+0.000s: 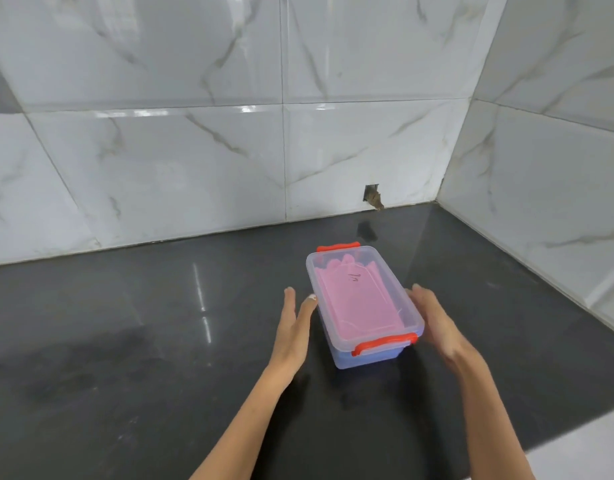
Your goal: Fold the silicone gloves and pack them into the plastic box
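Head view: the left hand (296, 318) is open, straight fingers just beside the plastic box (364, 306); pink silicone gloves (354, 299) lie inside under the lid, between both grips. The right hand (433, 320), also open, touches the box's far side. An uneven push could skid it across the glossy table (125, 341).

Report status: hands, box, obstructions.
Left hand open, at the plastic box side. Right hand open, against the other side. Lid on, both red clips down, pink gloves inside. Nothing in the way.
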Demonstrator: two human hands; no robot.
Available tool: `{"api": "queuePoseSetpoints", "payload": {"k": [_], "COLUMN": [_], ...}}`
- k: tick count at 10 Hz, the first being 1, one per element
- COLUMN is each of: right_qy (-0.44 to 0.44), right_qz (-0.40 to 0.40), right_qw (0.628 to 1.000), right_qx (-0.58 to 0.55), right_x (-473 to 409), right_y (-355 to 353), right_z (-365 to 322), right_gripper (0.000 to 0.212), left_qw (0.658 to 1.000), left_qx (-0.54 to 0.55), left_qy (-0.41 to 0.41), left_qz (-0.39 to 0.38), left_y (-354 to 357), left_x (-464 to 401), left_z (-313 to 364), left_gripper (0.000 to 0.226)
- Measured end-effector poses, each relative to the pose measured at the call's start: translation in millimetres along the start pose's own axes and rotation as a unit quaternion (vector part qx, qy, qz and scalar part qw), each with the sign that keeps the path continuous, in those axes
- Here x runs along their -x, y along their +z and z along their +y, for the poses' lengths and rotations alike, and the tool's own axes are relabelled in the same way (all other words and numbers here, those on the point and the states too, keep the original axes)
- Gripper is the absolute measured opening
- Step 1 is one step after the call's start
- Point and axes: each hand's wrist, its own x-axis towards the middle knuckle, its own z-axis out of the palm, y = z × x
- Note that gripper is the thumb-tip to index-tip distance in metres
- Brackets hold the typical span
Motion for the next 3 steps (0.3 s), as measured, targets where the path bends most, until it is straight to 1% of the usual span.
{"api": "queuePoseSetpoints", "payload": {"k": [1, 2, 3], "right_qy": [0.008, -0.062, -0.097], "right_qz": [0.101, 0.151, 0.154], "right_qw": [0.989, 0.968, 0.94], "right_qx": [0.104, 0.19, 0.287], "right_x": [-3.6, -9.0, -1.5], "right_y": [16.9, 60.1, 105.2], "right_z": [-31.6, -60.8, -71.0], "right_gripper": [0.055, 0.056, 0.054], "left_qw": [0.995, 0.977, 0.941], "left_qx": [-0.041, -0.122, -0.24], "left_qy": [0.064, 0.105, 0.11], "left_qz": [0.069, 0.143, 0.212], "left_y": [-34.0, -72.8, -106.7], "left_x": [1.3, -2.3, -0.2], "left_z": [7.4, 15.1, 18.5], "left_gripper": [0.075, 0.073, 0.071]}}
